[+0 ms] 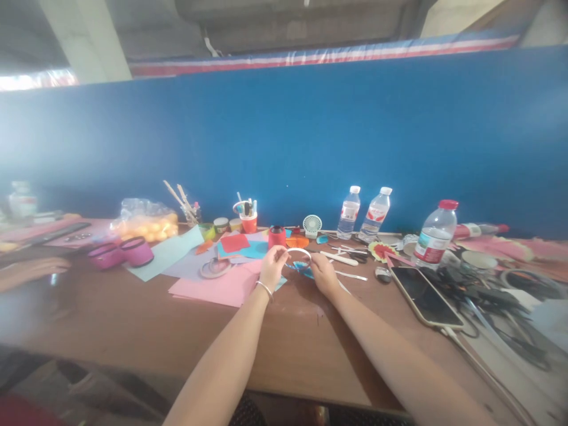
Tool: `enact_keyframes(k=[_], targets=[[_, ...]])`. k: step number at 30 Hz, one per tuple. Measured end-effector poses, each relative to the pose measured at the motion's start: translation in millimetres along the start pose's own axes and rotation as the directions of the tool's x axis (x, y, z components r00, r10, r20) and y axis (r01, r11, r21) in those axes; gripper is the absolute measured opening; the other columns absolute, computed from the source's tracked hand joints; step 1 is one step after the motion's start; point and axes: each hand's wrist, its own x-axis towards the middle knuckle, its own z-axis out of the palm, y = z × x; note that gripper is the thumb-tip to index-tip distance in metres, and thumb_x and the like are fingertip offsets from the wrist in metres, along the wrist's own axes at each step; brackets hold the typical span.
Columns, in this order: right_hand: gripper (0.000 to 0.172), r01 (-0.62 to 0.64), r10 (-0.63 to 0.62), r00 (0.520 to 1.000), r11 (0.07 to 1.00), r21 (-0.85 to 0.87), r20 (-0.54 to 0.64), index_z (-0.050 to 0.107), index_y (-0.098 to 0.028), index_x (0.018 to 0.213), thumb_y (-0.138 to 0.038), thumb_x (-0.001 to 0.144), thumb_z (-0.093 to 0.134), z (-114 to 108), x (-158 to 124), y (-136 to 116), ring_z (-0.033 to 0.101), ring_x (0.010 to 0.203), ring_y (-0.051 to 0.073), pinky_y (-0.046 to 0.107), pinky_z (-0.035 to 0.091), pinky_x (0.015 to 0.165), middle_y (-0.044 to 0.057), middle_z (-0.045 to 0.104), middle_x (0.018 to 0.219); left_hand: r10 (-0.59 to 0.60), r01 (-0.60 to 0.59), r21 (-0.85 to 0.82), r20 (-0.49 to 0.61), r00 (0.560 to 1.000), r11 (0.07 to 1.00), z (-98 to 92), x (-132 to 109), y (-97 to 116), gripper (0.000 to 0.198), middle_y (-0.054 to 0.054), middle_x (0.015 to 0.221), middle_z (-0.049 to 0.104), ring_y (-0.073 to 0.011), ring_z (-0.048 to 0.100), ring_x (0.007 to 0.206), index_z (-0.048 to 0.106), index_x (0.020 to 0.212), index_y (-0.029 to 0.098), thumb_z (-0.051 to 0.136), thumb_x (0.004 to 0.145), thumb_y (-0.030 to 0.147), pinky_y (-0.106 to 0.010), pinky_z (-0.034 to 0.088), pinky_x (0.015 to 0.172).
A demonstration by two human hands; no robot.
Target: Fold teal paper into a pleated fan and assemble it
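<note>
Fingers (280, 255) of your left hand (271, 269) and right hand (323, 273) pinch a thin white paper-strip ring (298, 253) between them, just above pink paper sheets (217, 287) on the brown bench (133, 319).

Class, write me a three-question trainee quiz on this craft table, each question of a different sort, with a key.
1. True or false: both hands touch the white ring.
2. How many capped water bottles stand upright along the blue wall?
3. Which hand wears a bracelet? A left, B right.

Key:
1. True: the left hand and right hand both hold it.
2. Three.
3. A, the bracelet is on the left wrist.
</note>
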Motion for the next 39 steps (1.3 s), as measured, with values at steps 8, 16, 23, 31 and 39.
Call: enact_keyframes(k=[8,16,23,31,39], targets=[[0.027,-0.093,0.126,0.989,0.937,0.337,-0.077,0.057,-0.018,0.087,-0.033,0.079,0.036,-7.8,3.1,-12.5,0.051,0.068,0.015,0.026,0.040,0.063,0.003,0.058,0.085,0.138,-0.153,0.134,0.117,0.983,0.979,-2.2,-0.7,2.7,0.017,-0.005,0.082,0.059,-0.0173,0.055,0.080,0.054,0.080,0.017,0.047,0.075,0.031,-0.029,0.041,0.074],[0.022,-0.038,0.073,0.993,0.936,0.351,-0.088,0.056,-0.018,0.073,-0.034,0.077,0.043,-4.2,5.4,-14.2,0.051,0.059,0.013,0.024,0.042,0.055,0.002,0.056,0.070,0.352,-0.404,0.439,0.199,0.915,0.803,-6.5,0.6,7.1,0.016,-0.004,0.088,0.058,-0.0163,0.050,0.087,0.058,0.086,0.020,0.047,0.077,0.026,-0.032,0.037,0.081],[0.021,0.078,-0.043,0.974,0.985,0.154,-0.221,0.059,-0.023,0.092,-0.029,0.077,0.046,-9.2,4.3,-28.3,0.052,0.081,0.017,0.027,0.044,0.066,0.006,0.053,0.094,0.302,-0.388,0.541,0.243,0.922,0.746,-5.0,-2.4,10.6,0.019,-0.002,0.070,0.055,-0.0135,0.049,0.070,0.060,0.076,0.017,0.047,0.077,0.032,-0.026,0.039,0.066],[0.014,0.082,-0.061,0.990,0.983,0.165,-0.127,0.063,-0.020,0.069,-0.029,0.072,0.054,-6.1,8.5,-25.8,0.052,0.070,0.015,0.026,0.041,0.065,0.003,0.056,0.074,0.281,-0.423,0.515,0.332,0.900,0.746,-4.9,-1.1,12.1,0.020,-0.002,0.070,0.057,-0.0132,0.050,0.071,0.062,0.077,0.018,0.049,0.076,0.033,-0.025,0.039,0.067],[0.031,-0.224,0.386,0.843,0.886,0.407,-0.375,0.054,-0.016,0.065,-0.039,0.077,0.037,-18.6,19.2,-0.3,0.044,0.049,0.012,0.023,0.035,0.050,-0.001,0.051,0.054,0.236,-0.332,0.433,0.263,0.936,0.838,-7.8,1.9,3.9,0.013,-0.003,0.077,0.059,-0.0141,0.053,0.074,0.061,0.078,0.018,0.052,0.073,0.026,-0.027,0.040,0.071]])
